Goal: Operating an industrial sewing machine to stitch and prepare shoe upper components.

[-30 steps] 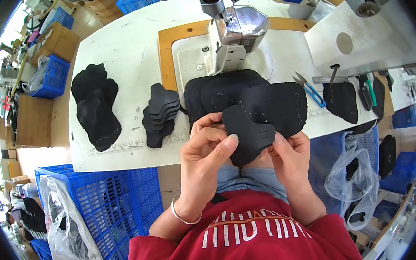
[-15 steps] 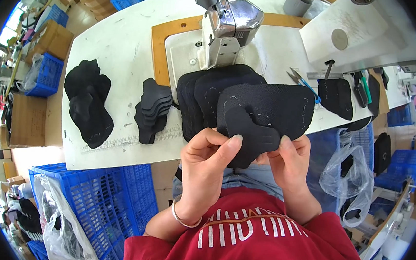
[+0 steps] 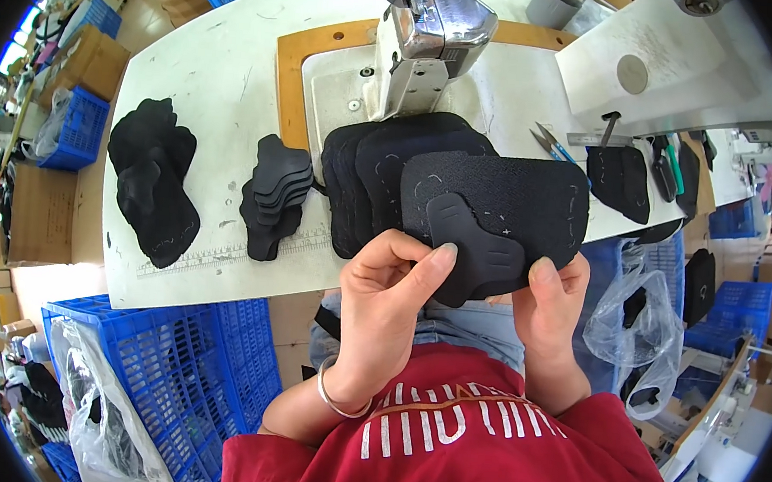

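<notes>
Between both hands I hold a large black fabric panel (image 3: 544, 194) with chalk-like marks, up in front of the table edge. A smaller, smooth black shaped piece (image 3: 481, 248) lies against its lower left part. My left hand (image 3: 392, 282) pinches that small piece and the panel together, thumb on top. My right hand (image 3: 552, 295) pinches the panel's lower edge, its thumb close to the small piece's right end. Behind them a pile of large black panels (image 3: 369, 172) lies before the sewing machine's post (image 3: 423, 63). To the left is a fanned stack of small shaped pieces (image 3: 280, 187).
At the table's far left lies another heap of black pieces (image 3: 155, 178). Blue-handled scissors (image 3: 552, 144) rest right of the panels, beside another black piece (image 3: 617, 182). Blue crates (image 3: 167, 378) stand below the left table edge; a clear plastic bag (image 3: 633, 324) hangs at right.
The small piece now lies flatter on the panel, its ridges showing more clearly. My right thumb has shifted slightly right, off the small piece's end. The view has moved a little.
</notes>
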Available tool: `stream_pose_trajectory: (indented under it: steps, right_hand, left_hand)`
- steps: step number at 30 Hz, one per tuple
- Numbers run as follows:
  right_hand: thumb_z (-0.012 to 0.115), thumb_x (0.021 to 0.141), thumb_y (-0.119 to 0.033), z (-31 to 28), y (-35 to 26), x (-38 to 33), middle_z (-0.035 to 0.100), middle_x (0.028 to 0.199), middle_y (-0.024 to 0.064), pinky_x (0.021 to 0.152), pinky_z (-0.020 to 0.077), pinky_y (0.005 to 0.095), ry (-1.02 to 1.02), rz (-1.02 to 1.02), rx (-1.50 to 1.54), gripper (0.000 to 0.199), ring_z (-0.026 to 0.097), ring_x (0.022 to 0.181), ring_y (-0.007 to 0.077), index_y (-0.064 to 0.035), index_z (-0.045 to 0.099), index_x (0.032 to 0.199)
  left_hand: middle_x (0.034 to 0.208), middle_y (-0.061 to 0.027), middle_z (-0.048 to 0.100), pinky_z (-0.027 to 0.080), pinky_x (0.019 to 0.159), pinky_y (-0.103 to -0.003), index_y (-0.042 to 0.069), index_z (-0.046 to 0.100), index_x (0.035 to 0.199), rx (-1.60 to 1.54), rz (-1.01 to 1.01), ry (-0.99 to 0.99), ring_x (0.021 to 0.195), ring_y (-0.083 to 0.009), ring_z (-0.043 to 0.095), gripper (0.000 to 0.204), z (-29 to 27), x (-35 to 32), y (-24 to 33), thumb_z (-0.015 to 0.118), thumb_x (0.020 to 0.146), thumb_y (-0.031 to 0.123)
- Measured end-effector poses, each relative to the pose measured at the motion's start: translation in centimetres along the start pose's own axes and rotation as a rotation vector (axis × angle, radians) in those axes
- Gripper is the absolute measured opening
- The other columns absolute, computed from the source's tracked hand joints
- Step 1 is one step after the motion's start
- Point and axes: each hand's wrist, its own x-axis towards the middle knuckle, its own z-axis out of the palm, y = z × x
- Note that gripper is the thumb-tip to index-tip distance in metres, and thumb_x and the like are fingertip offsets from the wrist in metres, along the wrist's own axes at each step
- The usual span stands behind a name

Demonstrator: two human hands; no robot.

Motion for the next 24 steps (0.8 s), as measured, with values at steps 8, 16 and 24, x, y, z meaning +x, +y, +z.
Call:
stream_pose_trajectory:
  steps: [8, 16, 24]
  right_hand:
    - [0.061, 0.084, 0.003, 0.31, -0.38, 0.07, 0.067, 0.086, 0.0127, 0.059, 0.0566, 0.0255, -0.003, -0.042, -0.265, 0.012, 0.066, 0.067, 0.0161, 0.0071, 0.062, 0.095]
    - [0.062, 0.085, 0.002, 0.25, -0.55, 0.27, 0.067, 0.085, 0.0117, 0.06, 0.0551, 0.0241, -0.019, 0.005, -0.293, 0.011, 0.065, 0.067, 0.0143, 0.0066, 0.063, 0.095]
    - [0.062, 0.085, 0.001, 0.16, -0.61, 0.33, 0.067, 0.085, 0.01, 0.062, 0.0533, 0.0226, -0.029, 0.021, -0.265, 0.012, 0.064, 0.071, 0.012, 0.0051, 0.064, 0.096]
  left_hand:
    - [0.075, 0.0026, 0.059, 0.038, 0.058, -0.016, 0.003, 0.061, 0.079, -0.02, 0.051, 0.027, 0.063, -0.0003, 0.048, 0.009, -0.31, 0.27, -0.01, 0.065, 0.087, 0.005]
    - [0.082, -0.0007, 0.059, 0.045, 0.075, -0.022, 0.003, 0.058, 0.082, -0.072, 0.101, -0.002, 0.077, -0.0053, 0.054, 0.009, -0.8, 0.59, 0.05, 0.057, 0.09, 0.002]
    - [0.079, 0.0012, 0.057, 0.045, 0.074, -0.021, 0.006, 0.057, 0.081, -0.089, 0.08, 0.025, 0.074, -0.0044, 0.052, 0.012, -0.24, 0.61, 0.18, 0.055, 0.092, 0.003]
